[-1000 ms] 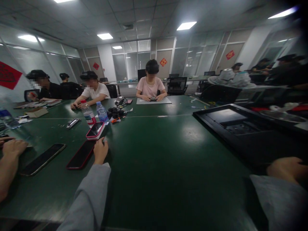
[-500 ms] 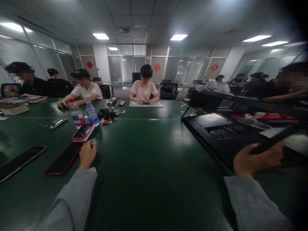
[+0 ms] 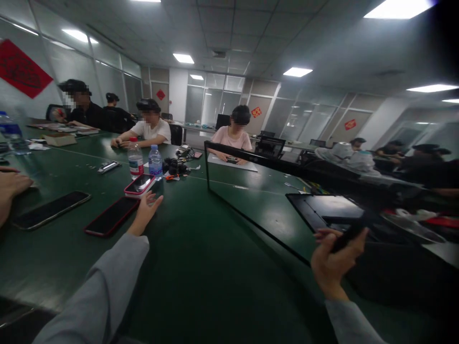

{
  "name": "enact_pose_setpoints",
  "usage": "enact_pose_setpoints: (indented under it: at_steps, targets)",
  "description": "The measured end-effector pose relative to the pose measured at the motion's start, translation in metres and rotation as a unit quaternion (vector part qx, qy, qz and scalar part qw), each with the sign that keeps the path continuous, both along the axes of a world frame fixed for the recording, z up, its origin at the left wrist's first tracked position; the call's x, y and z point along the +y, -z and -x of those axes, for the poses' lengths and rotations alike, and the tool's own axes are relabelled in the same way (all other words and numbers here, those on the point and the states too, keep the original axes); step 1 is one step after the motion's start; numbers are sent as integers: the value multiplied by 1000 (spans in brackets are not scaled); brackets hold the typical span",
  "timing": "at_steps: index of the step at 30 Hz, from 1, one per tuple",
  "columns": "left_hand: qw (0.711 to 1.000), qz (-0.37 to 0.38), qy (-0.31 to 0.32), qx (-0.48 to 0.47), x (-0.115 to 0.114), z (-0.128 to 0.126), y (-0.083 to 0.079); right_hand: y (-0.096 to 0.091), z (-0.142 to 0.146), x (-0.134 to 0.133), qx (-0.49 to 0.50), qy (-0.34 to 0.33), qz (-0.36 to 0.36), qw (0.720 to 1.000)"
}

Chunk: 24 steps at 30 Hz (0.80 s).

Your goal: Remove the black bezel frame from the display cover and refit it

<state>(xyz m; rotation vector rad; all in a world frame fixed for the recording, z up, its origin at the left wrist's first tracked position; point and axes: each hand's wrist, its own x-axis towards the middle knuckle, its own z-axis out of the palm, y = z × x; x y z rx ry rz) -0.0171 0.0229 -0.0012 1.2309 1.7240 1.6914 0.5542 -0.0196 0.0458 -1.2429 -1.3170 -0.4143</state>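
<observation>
My right hand is closed around one side of a thin black rectangular frame, like a screen bezel. The frame is tilted up above the green table, and the tabletop shows through its opening. Beneath and behind it, a flat black panel lies on the right; the frame and my hand cover part of it. My left hand has its fingers apart with nothing in them. It is beside a red-edged phone and just in front of a pink-and-white-cased phone.
Two bottles, one red-capped and one blue-capped, stand beyond the phones near black cables. A dark phone lies farther left, near another person's hand. Several people sit around the table.
My right hand has swung the black frame leftward, off the panel and over the table. My left hand's fingers have spread. The view has turned left and tilted.
</observation>
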Motion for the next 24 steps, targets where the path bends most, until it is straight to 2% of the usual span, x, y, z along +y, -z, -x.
enact_pose_setpoints:
  at_steps: [2, 4, 7, 9, 13, 16, 20, 24]
  targets:
    - [998, -15, 26, -59, 1, -6, -2, 1, 17, 3, 74, -50, 25, 996]
    - [996, -12, 58, -63, 0, -11, -2, 4, 29, 12, 117, -84, 61, 988]
    - [989, -5, 137, -57, -7, -17, -4, 15, 41, 35, 145, -114, 99, 978]
    - [984, -1, 167, -64, -11, -19, -7, 28, 45, 54, 130, -111, 133, 976]
    - [991, 15, 118, -54, -14, -15, -13, 55, 44, 92, 25, -121, 264, 956]
    - [995, 0, 89, -39, -12, -10, -12, 66, 38, 104, 10, -147, 294, 944]
    - [996, 20, 83, -1, -9, -4, -4, 61, 36, 94, 25, -154, 311, 938]
    - [993, 74, 18, 91, -14, -1, -7, 51, 43, 77, 5, -115, 311, 943]
